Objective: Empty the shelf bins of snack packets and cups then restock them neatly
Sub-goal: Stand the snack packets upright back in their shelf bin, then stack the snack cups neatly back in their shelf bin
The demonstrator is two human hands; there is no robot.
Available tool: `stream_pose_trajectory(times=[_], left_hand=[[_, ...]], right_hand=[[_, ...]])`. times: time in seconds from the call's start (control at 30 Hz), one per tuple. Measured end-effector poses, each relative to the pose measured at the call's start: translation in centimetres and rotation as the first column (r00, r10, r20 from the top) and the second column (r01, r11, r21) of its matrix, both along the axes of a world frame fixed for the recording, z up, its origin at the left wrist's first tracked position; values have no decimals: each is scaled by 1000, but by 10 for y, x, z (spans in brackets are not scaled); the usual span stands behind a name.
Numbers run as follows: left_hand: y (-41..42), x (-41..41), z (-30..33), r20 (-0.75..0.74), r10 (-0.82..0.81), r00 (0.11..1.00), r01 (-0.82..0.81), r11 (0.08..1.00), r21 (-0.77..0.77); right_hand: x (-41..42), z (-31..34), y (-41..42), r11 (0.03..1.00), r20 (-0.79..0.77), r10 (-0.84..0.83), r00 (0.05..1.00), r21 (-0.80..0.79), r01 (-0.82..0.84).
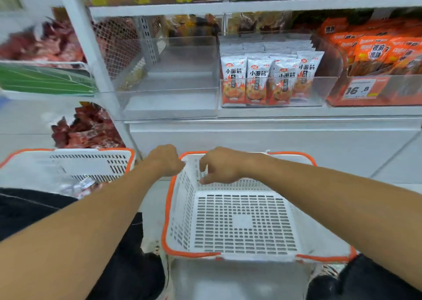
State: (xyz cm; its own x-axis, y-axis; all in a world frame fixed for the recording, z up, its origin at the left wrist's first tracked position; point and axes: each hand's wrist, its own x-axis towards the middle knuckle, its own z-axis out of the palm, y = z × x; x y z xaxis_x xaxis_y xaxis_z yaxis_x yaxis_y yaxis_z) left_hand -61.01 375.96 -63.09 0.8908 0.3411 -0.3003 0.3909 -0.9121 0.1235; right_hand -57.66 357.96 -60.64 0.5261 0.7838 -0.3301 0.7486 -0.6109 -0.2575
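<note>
One bin (169,75) on the shelf (274,112) is bare, clear plastic with nothing in it, sitting just left of a bin (324,89) packed with white-and-orange packets (255,80) standing upright in tidy rows. Guessing the bare one is mid-restock. Below it, on the floor, sits a white basket (169,208) with an orange rim, also holding nothing. Left hand (165,160) is curled over its far left corner, looks like it's gripping the rim to steady or shift it. Right hand (219,166) hangs over the far wall, fingers (205,181) loosely bent, holding nothing that I can see. Second basket (91,160) off to the left has a few silvery packets (80,185) in it, probably the stock pulled out.
</note>
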Motion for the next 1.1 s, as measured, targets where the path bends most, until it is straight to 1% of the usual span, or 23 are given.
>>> stream_pose_trajectory(times=[0.03,0.07,0.1,0.13,0.17,0.2,0.23,0.27,0.3,0.33,0.4,0.43,0.5,0.53,0.63,0.7,0.8,0.87,0.9,0.93,1.0,1.03,1.1], left_hand=[[8,-9,-13,-53,69,996,-74,992,-103],[16,-18,-29,-93,144,985,-162,957,-242],[25,-28,-45,-137,220,966,-257,890,-377],[32,-40,-59,-186,284,941,-340,794,-504],[38,-51,-74,-229,326,917,-396,682,-615],[46,-61,-88,-255,358,898,-425,556,-714],[53,-71,-99,-274,389,880,-435,427,-793],[58,-77,-107,-288,408,866,-433,325,-841],[61,-80,-115,-285,406,868,-417,286,-863],[62,-80,-121,-271,386,882,-398,300,-867],[60,-78,-127,-251,339,907,-366,337,-868],[58,-75,-129,-239,329,913,-350,336,-874],[48,-66,-132,-203,304,931,-302,325,-897],[38,-59,-133,-176,284,942,-270,336,-902],[-15,-32,-139,-76,189,979,-149,411,-899],[-65,-15,-147,19,61,998,-12,477,-879],[-124,0,-153,95,-179,979,179,544,-820],[-140,4,-148,86,-255,963,218,554,-803],[-140,6,-144,80,-281,956,234,572,-787],[-132,9,-139,74,-310,948,259,613,-746],[-96,14,-130,57,-341,938,303,734,-608],[-71,16,-125,38,-322,946,295,808,-510],[-8,13,-113,13,-198,980,194,945,-262]], right_hand=[[-11,-16,11,997,-60,-49,997,52,52],[-20,-33,23,986,-121,-118,986,103,131],[-27,-49,34,958,-191,-206,960,162,238],[-32,-67,44,905,-275,-304,912,215,367],[-34,-83,54,823,-381,-399,834,252,509],[-33,-95,65,718,-503,-477,721,251,649],[-29,-106,76,605,-614,-532,583,206,769],[-23,-115,86,522,-680,-565,467,143,841],[-17,-123,97,479,-702,-584,407,107,871],[-10,-129,107,463,-710,-590,385,93,881],[-1,-139,127,466,-709,-596,378,79,881],[4,-144,131,465,-694,-611,381,74,882],[17,-150,126,477,-632,-658,409,71,876],[24,-152,117,484,-592,-682,430,76,872],[47,-149,67,477,-472,-748,466,104,873],[60,-148,15,494,-360,-795,488,83,866],[71,-134,-62,435,-261,-865,429,39,900],[75,-127,-95,450,-56,-893,447,-67,891],[74,-123,-101,482,64,-867,494,-145,864],[72,-120,-99,526,147,-822,550,-176,832],[68,-111,-74,609,173,-755,633,-176,774],[66,-107,-54,663,169,-717,677,-137,736],[60,-104,-2,805,109,-593,798,42,592]])
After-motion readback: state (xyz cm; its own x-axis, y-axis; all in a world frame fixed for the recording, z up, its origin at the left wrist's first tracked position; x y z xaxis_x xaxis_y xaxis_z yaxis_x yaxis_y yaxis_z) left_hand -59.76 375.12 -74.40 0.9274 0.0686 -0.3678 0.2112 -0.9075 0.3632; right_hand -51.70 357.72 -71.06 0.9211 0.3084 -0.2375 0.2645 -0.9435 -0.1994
